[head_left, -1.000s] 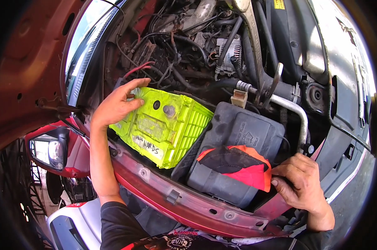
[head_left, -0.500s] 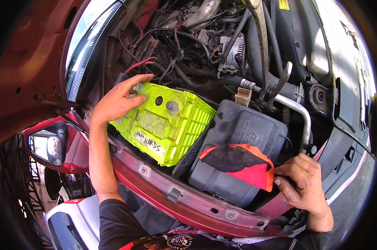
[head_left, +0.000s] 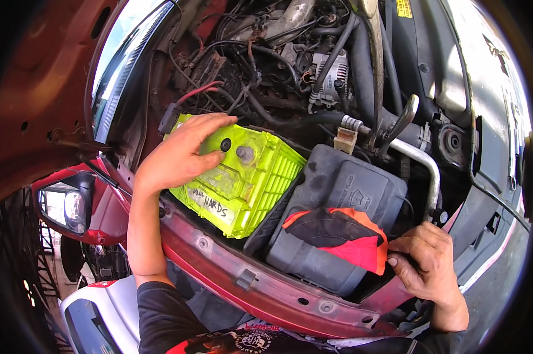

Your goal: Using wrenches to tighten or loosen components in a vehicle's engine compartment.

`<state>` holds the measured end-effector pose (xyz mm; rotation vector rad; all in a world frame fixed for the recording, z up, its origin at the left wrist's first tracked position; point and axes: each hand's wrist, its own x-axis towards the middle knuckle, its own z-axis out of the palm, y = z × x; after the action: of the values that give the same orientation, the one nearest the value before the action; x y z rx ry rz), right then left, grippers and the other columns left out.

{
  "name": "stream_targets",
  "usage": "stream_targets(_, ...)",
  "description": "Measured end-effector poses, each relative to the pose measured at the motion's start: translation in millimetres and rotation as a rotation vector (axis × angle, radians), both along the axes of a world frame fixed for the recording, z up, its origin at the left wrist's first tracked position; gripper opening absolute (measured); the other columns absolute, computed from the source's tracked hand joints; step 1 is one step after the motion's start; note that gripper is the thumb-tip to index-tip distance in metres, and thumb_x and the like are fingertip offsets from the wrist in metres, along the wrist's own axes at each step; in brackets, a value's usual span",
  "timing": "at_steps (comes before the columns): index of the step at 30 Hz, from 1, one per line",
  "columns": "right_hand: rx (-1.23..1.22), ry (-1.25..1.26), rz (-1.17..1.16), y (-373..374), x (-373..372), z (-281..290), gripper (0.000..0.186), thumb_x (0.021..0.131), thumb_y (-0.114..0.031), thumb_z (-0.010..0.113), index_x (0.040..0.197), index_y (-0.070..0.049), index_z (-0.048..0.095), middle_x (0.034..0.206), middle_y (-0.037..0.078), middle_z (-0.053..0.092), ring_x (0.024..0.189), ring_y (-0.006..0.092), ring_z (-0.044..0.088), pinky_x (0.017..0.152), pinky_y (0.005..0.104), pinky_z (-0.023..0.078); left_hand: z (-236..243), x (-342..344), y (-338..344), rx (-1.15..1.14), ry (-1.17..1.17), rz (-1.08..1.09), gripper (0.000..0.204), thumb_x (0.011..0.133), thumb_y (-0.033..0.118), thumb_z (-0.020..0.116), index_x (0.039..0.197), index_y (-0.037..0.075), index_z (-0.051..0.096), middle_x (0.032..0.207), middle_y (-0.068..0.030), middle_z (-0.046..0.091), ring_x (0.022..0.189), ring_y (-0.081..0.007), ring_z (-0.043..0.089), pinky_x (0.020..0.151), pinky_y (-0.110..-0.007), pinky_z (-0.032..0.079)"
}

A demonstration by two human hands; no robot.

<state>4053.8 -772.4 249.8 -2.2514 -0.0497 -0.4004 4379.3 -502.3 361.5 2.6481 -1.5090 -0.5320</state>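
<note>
A bright yellow-green car battery sits in the engine bay, a marked white strip on its top. On its upper surface rests my left hand, fingers stretched out and thumb apart, beside a round black plug. The grey terminal post stands to the right of the thumb. My right hand is at the right, fingers curled, by the edge of a red, orange and black cloth. Whatever its fingertips hold, if anything, is hidden. The cloth lies on a black plastic cover.
Hoses, wiring and a silver ribbed engine part fill the far side. A bent metal pipe runs along the right. The red body edge crosses the near side; a side mirror juts out at left.
My left hand has slid rightward across the battery top, its thumb now near the black plug. My right hand and the cloth have stayed about where they were.
</note>
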Motion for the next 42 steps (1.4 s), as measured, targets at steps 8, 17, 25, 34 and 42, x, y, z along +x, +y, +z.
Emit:
stream_targets(8, 0.006, 0.007, 0.005, -0.7, -0.2, -1.2, 0.020, 0.070, -0.010, 0.079, 0.088, -0.006, 0.071, 0.077, 0.006, 0.064, 0.066, 0.0252, 0.060, 0.059, 0.0368, 0.048, -0.1, -4.0, -2.2, 0.004, -0.011, -0.030, 0.066, 0.081, 0.017, 0.065, 0.142, 0.001, 0.049, 0.144, -0.0189, 0.051, 0.137, -0.0347, 0.045, 0.117, -0.042, 0.031)
stream_targets(17, 0.003, 0.002, 0.011, -0.6, 0.0, -1.4, 0.020, 0.071, -0.011, 0.079, 0.089, -0.006, 0.071, 0.078, 0.006, 0.064, 0.066, 0.0252, 0.060, 0.060, 0.0365, 0.048, 0.0, -3.5, -1.0, 0.001, -0.004, -0.027, 0.065, 0.082, 0.021, 0.065, 0.142, 0.001, 0.049, 0.144, -0.0185, 0.051, 0.137, -0.0347, 0.045, 0.117, -0.042, 0.032)
stream_targets(25, 0.005, -0.008, 0.013, -1.0, 1.0, 0.3, 0.020, 0.071, -0.010, 0.079, 0.088, -0.006, 0.071, 0.078, 0.007, 0.064, 0.065, 0.0252, 0.060, 0.059, 0.0369, 0.048, 2.5, -3.9, -1.1, -0.001, -0.006, -0.026, 0.065, 0.083, 0.021, 0.065, 0.143, 0.001, 0.049, 0.145, -0.0178, 0.051, 0.137, -0.0340, 0.046, 0.117, -0.042, 0.032)
stream_targets(34, -0.007, -0.014, 0.013, -0.3, 0.5, -2.4, 0.023, 0.067, -0.009, 0.079, 0.088, -0.005, 0.070, 0.077, 0.008, 0.065, 0.064, 0.0259, 0.060, 0.059, 0.0368, 0.047, 20.4, 4.7, 11.6, -0.290, -0.002, 0.156, 0.058, 0.087, 0.016, 0.061, 0.142, 0.002, 0.051, 0.142, -0.0145, 0.056, 0.134, -0.0266, 0.051, 0.114, -0.038, 0.035)
stream_targets(42, -0.011, -0.024, 0.004, 1.4, 0.7, -3.5, 0.023, 0.067, -0.009, 0.079, 0.087, -0.004, 0.069, 0.076, 0.008, 0.065, 0.064, 0.0264, 0.060, 0.059, 0.0370, 0.047, 14.9, 12.4, 10.6, -0.612, -0.064, 0.289, 0.051, 0.089, 0.006, 0.058, 0.140, 0.002, 0.054, 0.142, -0.0120, 0.056, 0.135, -0.0250, 0.050, 0.108, -0.039, 0.042)
